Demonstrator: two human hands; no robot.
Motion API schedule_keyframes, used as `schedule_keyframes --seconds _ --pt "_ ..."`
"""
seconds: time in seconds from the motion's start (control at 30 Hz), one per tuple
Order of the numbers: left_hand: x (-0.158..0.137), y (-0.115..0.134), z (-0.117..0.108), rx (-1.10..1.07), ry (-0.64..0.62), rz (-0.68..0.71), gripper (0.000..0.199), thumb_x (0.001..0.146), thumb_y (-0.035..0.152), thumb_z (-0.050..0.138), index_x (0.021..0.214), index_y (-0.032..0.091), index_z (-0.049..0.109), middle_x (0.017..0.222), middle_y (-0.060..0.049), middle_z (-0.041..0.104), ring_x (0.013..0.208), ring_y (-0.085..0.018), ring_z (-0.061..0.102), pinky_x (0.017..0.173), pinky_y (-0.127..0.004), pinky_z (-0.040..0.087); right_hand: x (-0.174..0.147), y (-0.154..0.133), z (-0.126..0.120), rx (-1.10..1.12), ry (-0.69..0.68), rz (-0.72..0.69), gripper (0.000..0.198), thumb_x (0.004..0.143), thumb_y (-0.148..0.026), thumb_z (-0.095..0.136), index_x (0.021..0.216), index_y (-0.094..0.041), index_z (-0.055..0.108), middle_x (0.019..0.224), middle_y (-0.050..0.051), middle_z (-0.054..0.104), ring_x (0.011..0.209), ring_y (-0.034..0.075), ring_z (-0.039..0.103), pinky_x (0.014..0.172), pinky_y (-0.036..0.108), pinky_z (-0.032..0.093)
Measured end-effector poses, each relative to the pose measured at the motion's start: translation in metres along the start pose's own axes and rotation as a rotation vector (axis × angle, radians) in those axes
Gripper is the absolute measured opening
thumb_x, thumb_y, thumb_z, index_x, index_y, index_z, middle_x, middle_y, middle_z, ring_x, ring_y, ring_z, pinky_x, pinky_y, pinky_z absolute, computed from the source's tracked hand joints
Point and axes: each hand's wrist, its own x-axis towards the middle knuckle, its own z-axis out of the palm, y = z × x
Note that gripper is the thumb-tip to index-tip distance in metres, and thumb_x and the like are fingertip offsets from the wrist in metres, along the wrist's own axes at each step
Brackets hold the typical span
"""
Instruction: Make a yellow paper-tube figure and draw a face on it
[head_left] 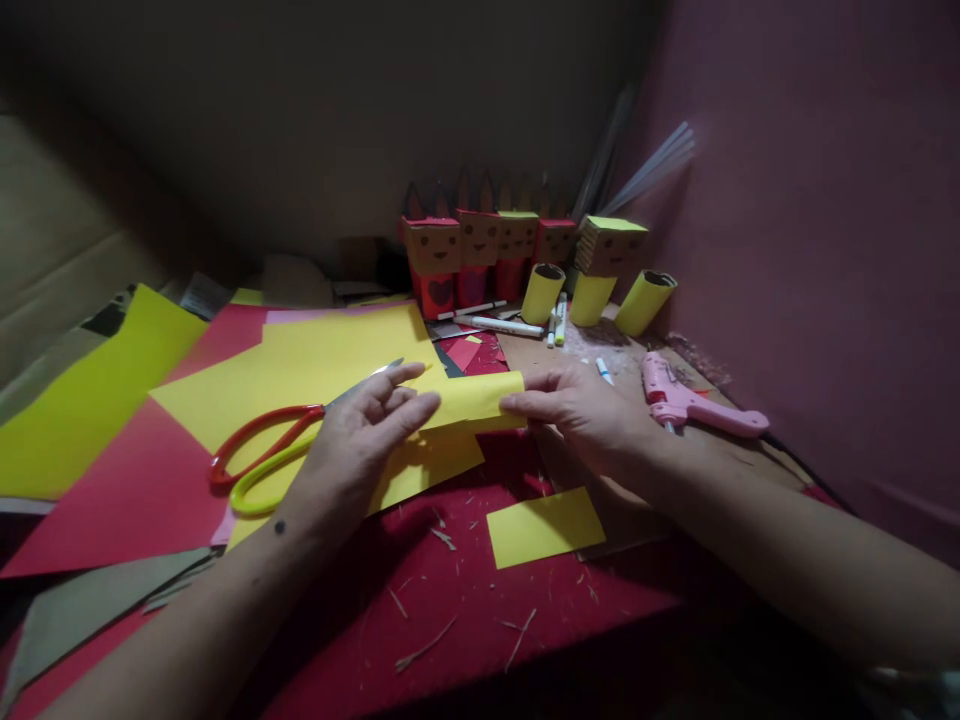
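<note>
Currently, right hand (574, 405) is pinching folded yellow paper strip (478, 394) by right end. Left hand (367, 430) is meeting left end; grip unclear.

Near red cloth (466, 592) gives passage; scissors (317, 411) obstruct the left side.

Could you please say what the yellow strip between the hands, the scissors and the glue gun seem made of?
Yellow strip: probably matte paper, thin and glare-free. Scissors: likely metal blades, greyish; smooth red and yellow handles, perhaps plastic. Glue gun: apparently moulded plastic, smooth and pink.
</note>
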Motion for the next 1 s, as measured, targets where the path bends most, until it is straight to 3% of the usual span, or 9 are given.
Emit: schedule_keyframes --seconds 0.17,0.33,0.6,0.8,1.0 --pt "-0.007 -0.001 0.009 -0.163 -0.08 -0.109 0.081 0.062 0.034 0.095 0.134 0.017 0.06 0.092 -0.005 0.08 0.084 -0.022 0.075 0.076 -0.029 0.059 -0.008 0.005 0.01 -0.041 0.003 0.009 0.011 0.072 -0.027 0.084 0.076 -0.018 0.079 0.069 0.005 0.073 0.067 0.019 0.066 0.059 0.03 0.054" --pt "-0.006 -0.001 0.01 -0.186 -0.077 -0.146 0.086 0.056 0.03 0.098 0.132 0.017 0.06 0.092 -0.006 0.082 0.078 -0.021 0.077 0.07 -0.026 0.06 -0.005 0.007 0.015 0.017 -0.014 0.042 0.019 0.064 -0.026 0.088 0.078 -0.016 0.08 0.074 0.005 0.075 0.066 0.016 0.064 0.065 0.029 0.055" --pt "-0.009 -0.002 0.014 -0.148 -0.061 -0.058 0.075 0.059 0.032 0.095 0.125 0.016 0.063 0.09 -0.005 0.082 0.08 -0.022 0.077 0.07 -0.027 0.061 -0.003 0.008 0.019 0.066 0.009 0.059 0.027 0.057 -0.023 0.091 0.079 -0.015 0.079 0.071 0.004 0.074 0.063 0.015 0.064 0.056 0.024 0.049" --pt "-0.01 0.001 0.016 -0.118 -0.089 -0.101 0.075 0.062 0.034 0.093 0.127 0.017 0.061 0.089 -0.005 0.081 0.078 -0.022 0.076 0.07 -0.028 0.06 -0.001 0.011 0.019 0.075 0.031 0.008 0.03 0.054 -0.022 0.093 0.079 -0.016 0.078 0.074 0.003 0.075 0.069 0.015 0.067 0.064 0.025 0.052" --pt "-0.012 0.003 0.022 -0.024 -0.011 -0.075 0.069 0.062 0.033 0.092 0.122 0.015 0.062 0.09 -0.003 0.079 0.079 -0.022 0.074 0.068 -0.029 0.06 -0.004 0.008 0.024 0.063 0.014 0.012 0.029 0.052 -0.02 0.091 0.075 -0.017 0.075 0.071 0.002 0.073 0.067 0.016 0.064 0.063 0.027 0.051"
